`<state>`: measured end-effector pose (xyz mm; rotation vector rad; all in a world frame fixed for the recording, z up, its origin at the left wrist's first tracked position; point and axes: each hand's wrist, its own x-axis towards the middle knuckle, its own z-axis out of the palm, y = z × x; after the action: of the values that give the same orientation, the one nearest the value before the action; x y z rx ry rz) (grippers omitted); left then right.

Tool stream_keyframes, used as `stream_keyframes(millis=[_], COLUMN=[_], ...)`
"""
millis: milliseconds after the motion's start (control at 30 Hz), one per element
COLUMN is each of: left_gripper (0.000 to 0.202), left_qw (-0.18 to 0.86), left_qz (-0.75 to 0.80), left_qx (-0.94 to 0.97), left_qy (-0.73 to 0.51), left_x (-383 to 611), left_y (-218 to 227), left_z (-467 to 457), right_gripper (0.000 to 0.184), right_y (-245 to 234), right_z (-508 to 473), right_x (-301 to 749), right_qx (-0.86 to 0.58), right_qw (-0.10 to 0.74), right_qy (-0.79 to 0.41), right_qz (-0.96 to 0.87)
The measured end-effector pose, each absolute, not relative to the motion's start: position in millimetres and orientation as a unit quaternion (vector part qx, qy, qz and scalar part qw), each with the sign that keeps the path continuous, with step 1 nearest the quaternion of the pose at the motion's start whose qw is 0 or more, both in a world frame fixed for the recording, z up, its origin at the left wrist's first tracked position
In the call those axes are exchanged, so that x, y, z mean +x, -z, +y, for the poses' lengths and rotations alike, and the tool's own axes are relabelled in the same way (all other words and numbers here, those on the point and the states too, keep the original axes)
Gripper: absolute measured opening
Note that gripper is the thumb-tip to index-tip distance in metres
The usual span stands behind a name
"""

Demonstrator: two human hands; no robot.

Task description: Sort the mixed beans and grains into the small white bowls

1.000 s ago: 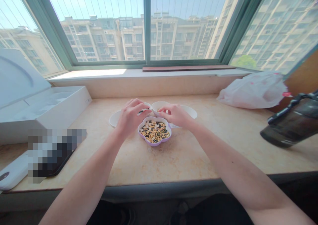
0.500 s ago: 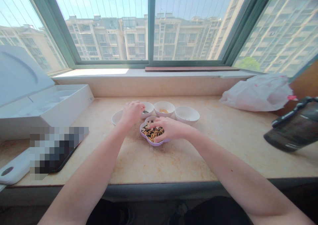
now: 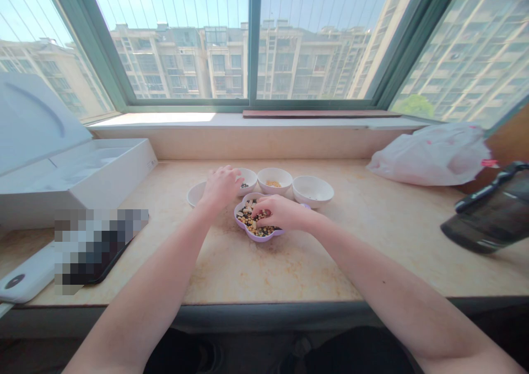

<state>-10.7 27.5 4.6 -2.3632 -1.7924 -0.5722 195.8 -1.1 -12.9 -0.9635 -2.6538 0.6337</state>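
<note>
My right hand point(image 3: 281, 213) reaches into a purple flower-shaped bowl point(image 3: 261, 238). Its thumb and fingers are pinched together among the mixed beans point(image 3: 246, 218), dark, yellow and pale ones; what lies between the fingertips is too small to name. Over the left rim of a white bowl point(image 3: 249, 175), my left hand point(image 3: 223, 188) has its fingers curled down. Its fingertips are partly hidden, and so is anything in them. A few black beans point(image 3: 244, 185) lie inside that bowl.
Beside it stand a white bowl point(image 3: 275, 173) holding yellow grains, another white bowl point(image 3: 313, 196) on the right, and one point(image 3: 194, 195) partly behind my left wrist. A white box point(image 3: 111, 173), a black phone point(image 3: 108, 266), a plastic bag point(image 3: 430, 159) and a dark bottle point(image 3: 487, 225) flank them.
My right hand's fingers, spread over the beans before, have drawn together into a pinch within the purple bowl. The left hand stays over its white bowl, nearly still.
</note>
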Motion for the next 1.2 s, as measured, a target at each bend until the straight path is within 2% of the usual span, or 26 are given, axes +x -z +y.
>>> stream_keyframes(millis=[667,767,933,1033,1200], left_gripper=[0.032,0.030,0.028,0.027,0.026], left_qw=[0.039,0.026,0.001,-0.012,-0.034], left_qz=[-0.586,-0.581,-0.582,-0.598,-0.588], left_qx=[-0.781,-0.781,-0.773,-0.753,-0.740], left_qy=[0.213,0.227,0.255,0.275,0.324], left_x=[-15.2,-15.3,-14.9,-15.8,-14.6], left_y=[-3.6,-4.1,-4.9,-5.8,-6.2], left_z=[15.9,12.3,6.8,5.5,3.8], right_gripper=[0.010,0.023,0.050,0.054,0.051], right_y=[3.7,-0.6,-8.5,-14.8,-22.5], right_z=[-4.5,-3.9,1.5,2.0,-1.4], right_x=[199.2,202.8,210.4,213.7,216.2], right_qx=[-0.355,-0.375,-0.338,-0.303,-0.251], right_qw=[0.182,0.218,0.330,0.388,0.400], right_qy=[-0.240,-0.300,-0.493,-0.593,-0.695], right_qz=[-0.885,-0.850,-0.731,-0.637,-0.543])
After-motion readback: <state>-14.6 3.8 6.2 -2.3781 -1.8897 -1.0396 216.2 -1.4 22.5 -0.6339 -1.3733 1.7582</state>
